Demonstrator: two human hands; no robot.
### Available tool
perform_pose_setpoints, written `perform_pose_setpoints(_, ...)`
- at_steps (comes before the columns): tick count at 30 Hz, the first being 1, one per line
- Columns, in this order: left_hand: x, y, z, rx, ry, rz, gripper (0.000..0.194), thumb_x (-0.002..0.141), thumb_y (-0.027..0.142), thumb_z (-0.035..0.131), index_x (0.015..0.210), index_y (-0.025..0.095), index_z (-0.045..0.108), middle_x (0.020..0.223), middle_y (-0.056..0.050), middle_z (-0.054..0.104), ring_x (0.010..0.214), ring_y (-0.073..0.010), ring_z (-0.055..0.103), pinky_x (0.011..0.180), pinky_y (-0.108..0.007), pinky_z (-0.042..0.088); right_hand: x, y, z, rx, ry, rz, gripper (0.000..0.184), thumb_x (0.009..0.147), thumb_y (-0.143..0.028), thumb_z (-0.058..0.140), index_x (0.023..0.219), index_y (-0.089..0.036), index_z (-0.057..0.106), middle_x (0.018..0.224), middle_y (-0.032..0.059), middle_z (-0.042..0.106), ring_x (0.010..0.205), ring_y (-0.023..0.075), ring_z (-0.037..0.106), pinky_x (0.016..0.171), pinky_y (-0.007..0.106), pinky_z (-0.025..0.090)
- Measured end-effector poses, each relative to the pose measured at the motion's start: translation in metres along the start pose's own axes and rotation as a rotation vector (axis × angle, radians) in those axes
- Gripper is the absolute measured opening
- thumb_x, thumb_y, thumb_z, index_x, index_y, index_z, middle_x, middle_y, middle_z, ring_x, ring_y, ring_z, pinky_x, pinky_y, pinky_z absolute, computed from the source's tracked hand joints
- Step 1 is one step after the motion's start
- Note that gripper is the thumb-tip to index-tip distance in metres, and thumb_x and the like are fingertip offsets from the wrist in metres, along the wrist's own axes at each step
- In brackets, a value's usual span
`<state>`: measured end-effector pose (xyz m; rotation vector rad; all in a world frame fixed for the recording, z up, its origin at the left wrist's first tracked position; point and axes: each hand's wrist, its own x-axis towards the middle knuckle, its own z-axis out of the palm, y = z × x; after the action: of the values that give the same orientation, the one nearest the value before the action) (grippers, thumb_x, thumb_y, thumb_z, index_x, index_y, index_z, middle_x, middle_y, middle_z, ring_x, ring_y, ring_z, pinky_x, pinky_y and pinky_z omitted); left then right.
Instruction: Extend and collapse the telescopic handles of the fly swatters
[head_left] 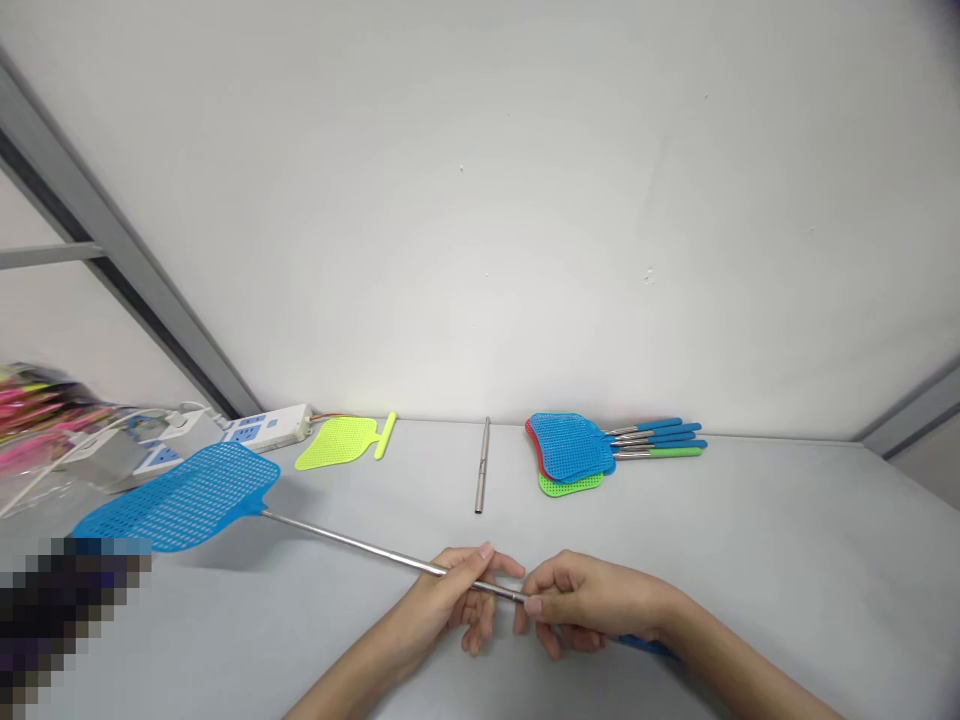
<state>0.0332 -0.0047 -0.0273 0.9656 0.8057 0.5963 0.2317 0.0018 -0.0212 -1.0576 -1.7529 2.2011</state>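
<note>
A blue fly swatter with a long metal telescopic rod stretches from the left edge toward the middle of the table. My left hand grips the rod, thumb on top and other fingers loosely curled beneath. Farther along the same rod, my right hand pinches it between thumb and fingers. Part of a blue handle shows below my right wrist; the rest is hidden by that hand. Behind my hands, a separate metal rod lies on the grey table.
A pile of blue, red and green fly swatters lies against the back wall. Left of the loose rod are a yellow-green swatter head and a yellow-green handle. Power strips with plugs and colourful packaged items stand at the left.
</note>
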Motion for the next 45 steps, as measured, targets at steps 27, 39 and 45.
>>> perform_pose_setpoints(27,-0.002,-0.002,-0.002,-0.110,-0.033,-0.037,0.041,0.083,0.042,0.042,0.101,0.009,0.060,0.059,-0.005,0.059,0.050,-0.0106,0.051,0.050,-0.022,0.037,-0.006,-0.006,-0.011,-0.012,0.015,0.024,0.042,0.072,-0.045,0.058,0.099,-0.014,0.062,0.047,-0.0071,0.036,0.040,0.0029,0.028,0.035,0.016,0.017)
perform_pose_setpoints(39,0.000,-0.003,-0.004,-0.127,-0.042,-0.025,0.044,0.085,0.042,0.037,0.094,0.006,0.062,0.070,-0.011,0.062,0.057,-0.0132,0.053,0.055,-0.025,0.039,-0.003,-0.001,-0.013,0.034,0.002,0.029,0.039,0.074,-0.044,0.057,0.098,-0.014,0.062,0.047,-0.0071,0.037,0.039,0.0025,0.028,0.034,0.016,0.016)
perform_pose_setpoints(45,-0.001,0.000,-0.002,-0.110,-0.047,-0.041,0.044,0.085,0.043,0.038,0.091,0.007,0.063,0.069,-0.010,0.062,0.056,-0.0134,0.055,0.052,-0.023,0.037,-0.003,-0.001,-0.014,0.056,-0.009,0.048,0.039,0.074,-0.043,0.058,0.099,-0.015,0.061,0.046,-0.0078,0.035,0.039,0.0024,0.026,0.035,0.016,0.015)
